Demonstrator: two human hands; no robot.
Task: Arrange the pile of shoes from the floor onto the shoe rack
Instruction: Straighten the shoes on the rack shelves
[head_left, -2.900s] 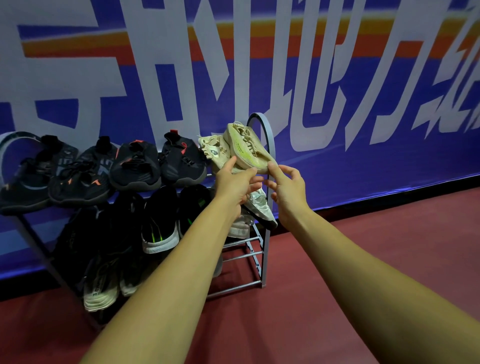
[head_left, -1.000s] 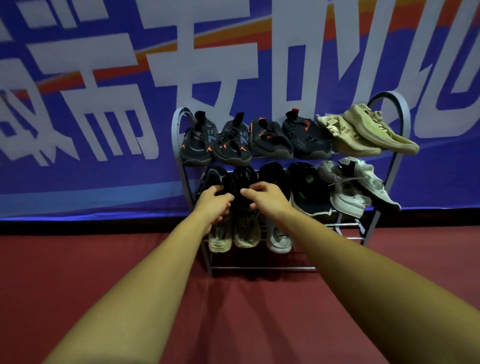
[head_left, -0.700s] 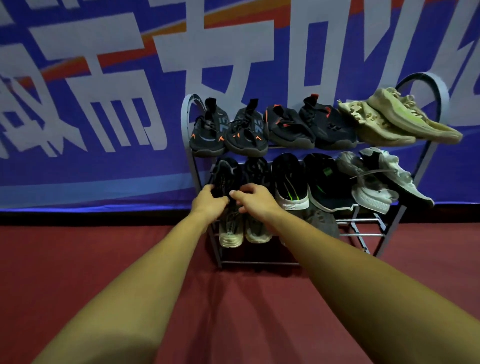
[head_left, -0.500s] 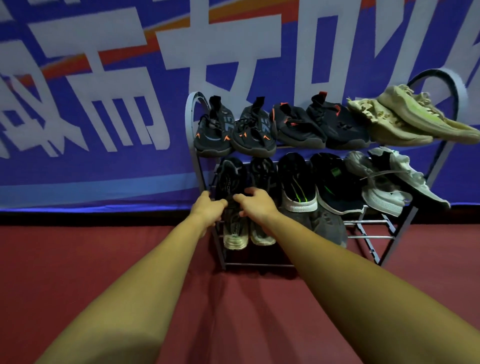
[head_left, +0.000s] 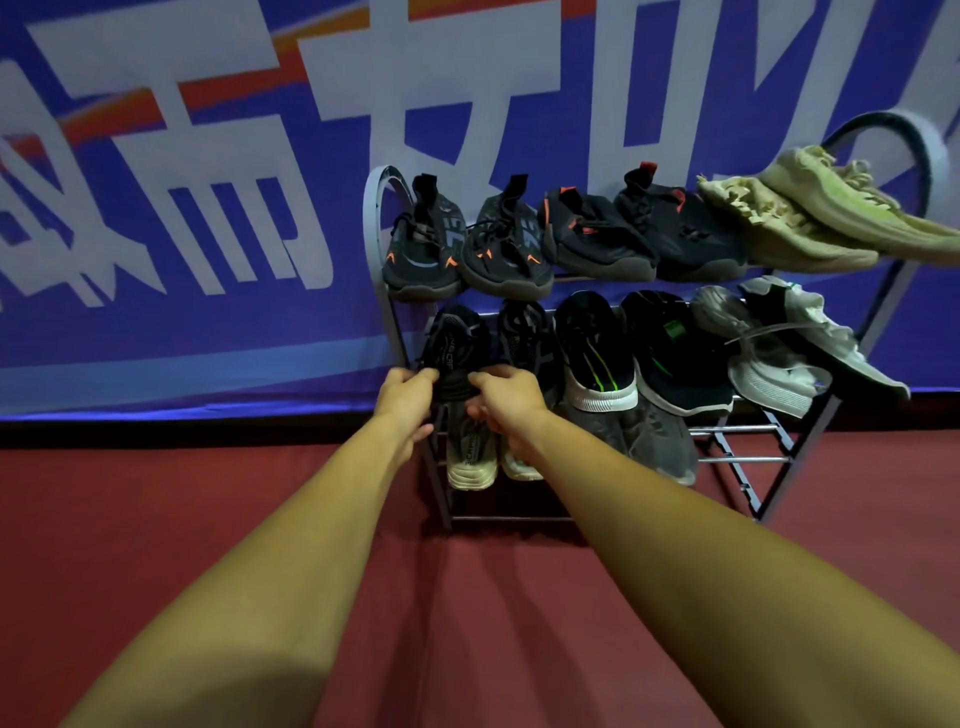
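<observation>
Banner (head_left: 171, 218): blue with big white characters and an orange stripe. It fills the upper half, 9 through 3 o'clock.

Floor (head_left: 156, 545): dark red, across the lower half.

Shoe rack (head_left: 743, 460): grey metal with hooped ends. It stands against the banner at 1 to 2 o'clock from centre.

Top shelf: four dark shoes (head_left: 597, 244) with orange marks, toes toward me. Two pale shoes (head_left: 779, 234) sit at the 3 o'clock end, the outer one jutting past the hoop.

Middle shelf: a green-striped pair (head_left: 597, 358) in the middle and a white pair (head_left: 769, 369) at the 3 o'clock end, laces trailing.

Bottom shelf: a grey pair (head_left: 654, 447) and, at its 9 o'clock, a cream-soled pair (head_left: 470, 460), partly behind my wrists.

Black shoe (head_left: 454, 343): on the middle shelf at the 9 o'clock end, hard by the hoop. Its toe points down at me and its mate (head_left: 524, 338) is just beside it at 3 o'clock.

Left hand (head_left: 408, 402): fingers curled round the toe from 9 o'clock, grasping it.

Right hand (head_left: 511, 402): thumb and fingers wrapped on the same toe from 3 o'clock, also grasping. My knuckles nearly meet over the toe cap.
</observation>
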